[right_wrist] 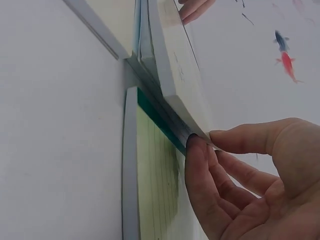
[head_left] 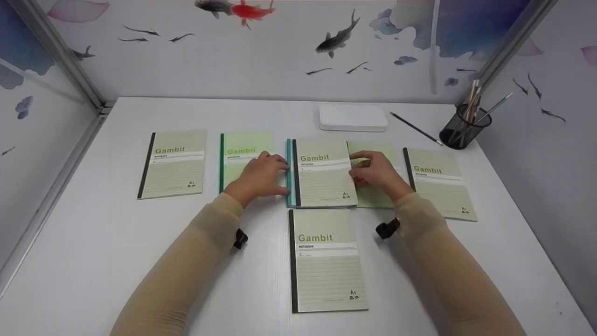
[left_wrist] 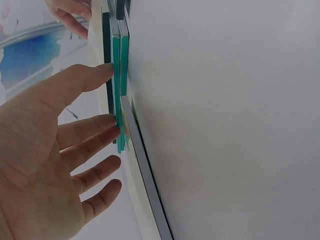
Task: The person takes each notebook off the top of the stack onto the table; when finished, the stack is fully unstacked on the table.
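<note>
A beige Gambit notebook (head_left: 322, 182) with a black spine lies on top of a small stack in the middle of the table. Teal spines (left_wrist: 120, 65) of the notebooks beneath stick out on its left side. My right hand (head_left: 375, 172) pinches the top notebook's right edge between thumb (right_wrist: 240, 137) and fingers, and that edge is tilted up in the right wrist view. With fingers spread, my left hand (head_left: 263, 175) touches the stack's spine side. Partly under my right hand lies a green notebook (head_left: 380, 196); another green notebook (head_left: 233, 163) is partly covered by my left hand.
More beige notebooks lie at the far left (head_left: 175, 168), the right (head_left: 438, 186) and in front of the stack (head_left: 326, 275). Behind are a white case (head_left: 353, 117), a dark pencil (head_left: 415, 127) and a black mesh pen cup (head_left: 459, 133) holding several pencils. Walls border the table's back and sides.
</note>
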Tool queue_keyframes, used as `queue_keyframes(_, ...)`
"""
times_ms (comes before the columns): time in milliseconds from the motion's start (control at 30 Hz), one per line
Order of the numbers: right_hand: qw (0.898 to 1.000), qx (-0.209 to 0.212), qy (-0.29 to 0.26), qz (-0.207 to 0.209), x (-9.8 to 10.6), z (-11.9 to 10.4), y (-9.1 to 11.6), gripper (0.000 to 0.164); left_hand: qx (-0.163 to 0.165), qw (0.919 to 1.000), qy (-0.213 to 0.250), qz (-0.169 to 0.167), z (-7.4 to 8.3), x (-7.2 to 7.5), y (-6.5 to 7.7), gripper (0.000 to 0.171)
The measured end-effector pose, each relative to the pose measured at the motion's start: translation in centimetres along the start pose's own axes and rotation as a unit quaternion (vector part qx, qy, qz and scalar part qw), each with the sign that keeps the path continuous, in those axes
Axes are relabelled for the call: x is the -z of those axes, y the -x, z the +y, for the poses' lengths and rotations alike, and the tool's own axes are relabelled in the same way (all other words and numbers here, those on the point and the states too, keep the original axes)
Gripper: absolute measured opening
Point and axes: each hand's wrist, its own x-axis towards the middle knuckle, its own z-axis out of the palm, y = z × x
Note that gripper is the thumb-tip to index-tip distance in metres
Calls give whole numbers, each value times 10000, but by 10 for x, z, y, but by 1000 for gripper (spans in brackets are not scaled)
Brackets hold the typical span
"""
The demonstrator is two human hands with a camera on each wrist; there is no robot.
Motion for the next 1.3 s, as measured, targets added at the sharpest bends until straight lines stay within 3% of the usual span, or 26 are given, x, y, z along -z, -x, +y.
queue_keyframes(500,9982,211,-556,-12,7,15,4,50,286,9990,340,13,6,0,-1,69)
queue_keyframes(733,9964,290,-793,-68,14,20,8,52,290,9994,159,-66,4,-1,-2,70)
queue_keyframes(1033,9925,231,-1201,-58,39,35,22,57,223,9997,42,-34,5,0,-2,70)
queue_keyframes(1300,9886,146,-1495,-124,64,48,46,59,297,9995,146,-1,6,0,-1,70)
